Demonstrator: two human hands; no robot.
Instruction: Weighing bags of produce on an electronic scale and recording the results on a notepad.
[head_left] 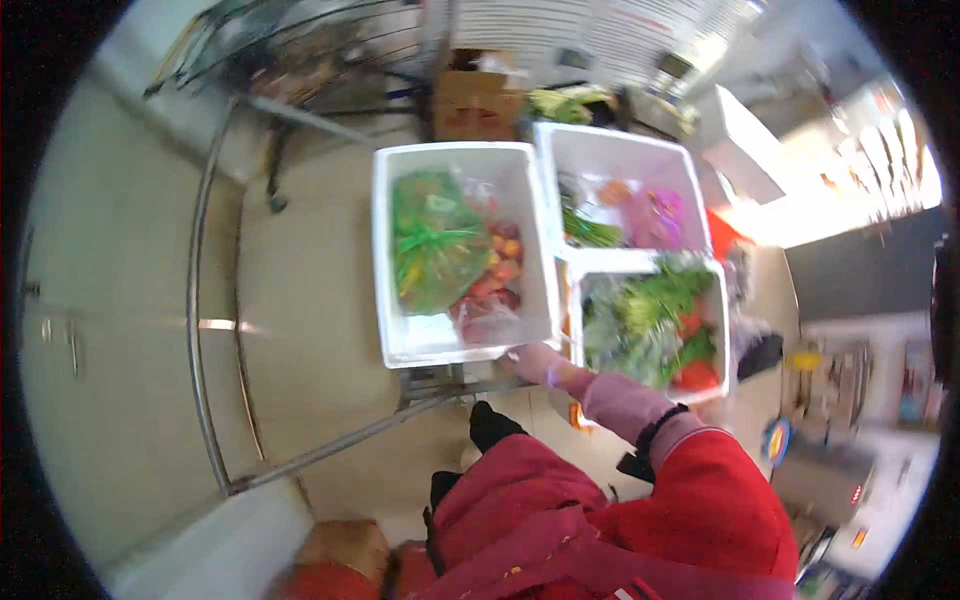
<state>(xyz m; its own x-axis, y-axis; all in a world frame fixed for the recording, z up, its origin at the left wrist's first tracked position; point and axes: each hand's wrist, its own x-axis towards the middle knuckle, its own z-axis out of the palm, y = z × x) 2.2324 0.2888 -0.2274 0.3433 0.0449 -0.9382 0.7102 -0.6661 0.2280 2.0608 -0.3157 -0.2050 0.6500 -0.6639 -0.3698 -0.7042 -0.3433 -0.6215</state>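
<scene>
Reaching out from a pink cuff and a red sleeve, the right hand (537, 362) rests on the near rim of a white foam box (400, 300), at its lower right corner; the fingers curl over that edge, but blur and the small size of the hand keep me from telling how tightly they close, so the grip cannot be judged; the left hand is nowhere in view. The box is rectangular with thick walls and stands open on a metal-framed cart (330, 445), whose lower bars are mostly hidden under it; inside lie a tied green plastic bag of produce (432, 250) and a clear bag of red and orange fruit (495, 275), the fruit too soft in focus to name. Just beside it stand two more open foam boxes; the near one (722, 300) holds leafy greens and red vegetables (655, 320), the far one (620, 150) green stalks and a pink bag (655, 215). The whole picture is smeared by motion; the right side burns out to white; the person's red garment (600, 530) is cut off by the lower edge.
</scene>
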